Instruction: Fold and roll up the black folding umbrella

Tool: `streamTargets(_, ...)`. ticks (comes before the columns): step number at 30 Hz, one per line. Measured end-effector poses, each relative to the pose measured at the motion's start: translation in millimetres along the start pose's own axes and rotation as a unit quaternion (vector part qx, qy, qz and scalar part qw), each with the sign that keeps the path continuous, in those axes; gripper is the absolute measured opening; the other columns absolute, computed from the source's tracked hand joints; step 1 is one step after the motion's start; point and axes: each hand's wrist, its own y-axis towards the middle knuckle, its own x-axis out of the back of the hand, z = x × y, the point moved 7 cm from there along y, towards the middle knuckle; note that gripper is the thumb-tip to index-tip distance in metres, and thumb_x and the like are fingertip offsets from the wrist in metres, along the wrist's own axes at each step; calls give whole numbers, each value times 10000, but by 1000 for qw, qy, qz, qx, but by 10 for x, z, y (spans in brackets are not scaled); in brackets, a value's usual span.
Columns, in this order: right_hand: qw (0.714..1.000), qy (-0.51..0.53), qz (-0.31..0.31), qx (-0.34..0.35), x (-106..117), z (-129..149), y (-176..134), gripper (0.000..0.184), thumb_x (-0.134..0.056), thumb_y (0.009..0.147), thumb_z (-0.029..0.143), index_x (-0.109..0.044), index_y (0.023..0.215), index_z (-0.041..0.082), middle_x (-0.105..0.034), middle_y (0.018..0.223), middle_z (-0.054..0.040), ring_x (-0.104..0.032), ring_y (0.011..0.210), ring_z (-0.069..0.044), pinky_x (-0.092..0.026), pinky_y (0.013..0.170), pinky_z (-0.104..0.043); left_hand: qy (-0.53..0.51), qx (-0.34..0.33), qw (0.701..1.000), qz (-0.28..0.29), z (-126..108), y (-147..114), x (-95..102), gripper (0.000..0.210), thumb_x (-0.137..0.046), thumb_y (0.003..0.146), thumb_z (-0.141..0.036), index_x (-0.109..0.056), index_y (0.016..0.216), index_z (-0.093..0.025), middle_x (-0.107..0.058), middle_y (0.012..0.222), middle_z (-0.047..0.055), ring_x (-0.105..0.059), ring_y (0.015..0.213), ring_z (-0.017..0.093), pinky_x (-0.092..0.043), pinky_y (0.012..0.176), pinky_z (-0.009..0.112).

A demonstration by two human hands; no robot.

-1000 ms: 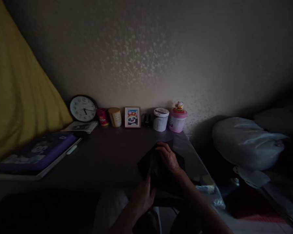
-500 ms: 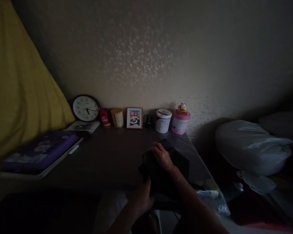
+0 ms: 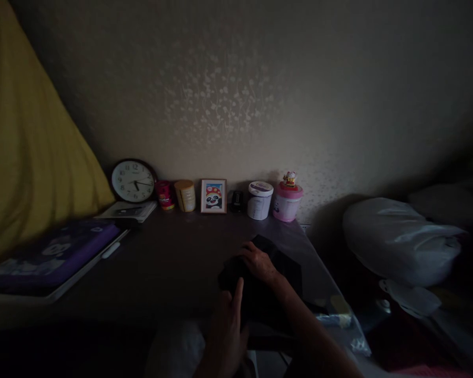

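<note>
Centrally, a black cloth point(image 3: 281, 262) was shown crumpled on the near right part of the dark table point(image 3: 173, 257). It was partly covered by the right hand point(image 3: 259, 264), whose fingers were held close together and bent over the fabric; whether a fold was pinched beneath them could not be told. The left hand point(image 3: 226, 323) was placed at the cloth's near left side with the index finger extended (the other fingers were lost in shadow, so whether anything was gripped could not be told). Along the far edge were ranged a round clock point(image 3: 133, 181), a red canister point(image 3: 165, 195), a yellow canister point(image 3: 185, 196), a framed panda picture point(image 3: 213, 196), a white tub point(image 3: 259, 205) and a pink tub point(image 3: 287, 205) topped by a figurine point(image 3: 289, 179). At the left, a purple case point(image 3: 59, 252) was laid.
</note>
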Motion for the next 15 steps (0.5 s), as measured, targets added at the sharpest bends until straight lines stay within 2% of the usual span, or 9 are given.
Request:
streamTargets(3, 1000, -7, 3, -1, 14, 24, -2, 210, -415, 884, 218, -587, 1001, 246, -522, 1094, -40, -573, 901, -129, -484, 730, -222, 55, -20, 998, -5, -75, 0, 37, 857, -533, 709, -97, -87, 1376, -400, -332, 1329, 68, -409, 1190, 256, -352, 943, 353)
streamTargets(5, 1000, -8, 3, -1, 17, 31, 0, 210, -416, 884, 218, -594, 992, 246, -530, 1077, -36, -574, 896, -125, -481, 725, -216, 77, -19, 997, 12, -96, 16, 7, 874, -509, 700, -50, -88, 1362, -434, -308, 1340, 80, -450, 1150, 263, -392, 895, 359)
streamTargets(8, 1000, -9, 2, 0, 8, 28, 14, 211, -412, 887, 224, -602, 976, 241, -538, 1064, -35, -577, 877, -118, -479, 709, -207, 91, -9, 995, 44, -99, 57, -73, 836, -426, 734, -8, -68, 1363, -427, -399, 1276, 113, -585, 955, 214, -452, 745, 300)
streamTargets(11, 1000, 0, 4, 6, 7, 39, 29, 202, -416, 883, 216, -602, 960, 238, -544, 1040, -32, -580, 848, -115, -477, 704, -208, 109, 0, 991, 75, -85, 100, -144, 786, -397, 769, -22, -63, 1370, -403, -543, 1114, 105, -634, 775, 187, -453, 654, 286)
streamTargets(13, 1000, 21, -5, 8, 47, 66, 9, 184, -427, 879, 220, -586, 971, 231, -546, 1023, -33, -579, 845, -117, -478, 713, -214, 112, 6, 988, 105, -68, 117, -191, 754, -385, 789, -42, -53, 1375, -382, -597, 1021, 93, -643, 761, 206, -452, 622, 290)
streamTargets(15, 998, 51, -29, 13, 135, 103, -60, 173, -429, 882, 234, -565, 986, 216, -551, 1015, -41, -572, 862, -123, -477, 740, -228, 111, 10, 986, 121, -60, 125, -209, 739, -367, 796, -41, -50, 1380, -365, -615, 1012, 92, -647, 778, 213, -447, 604, 279)
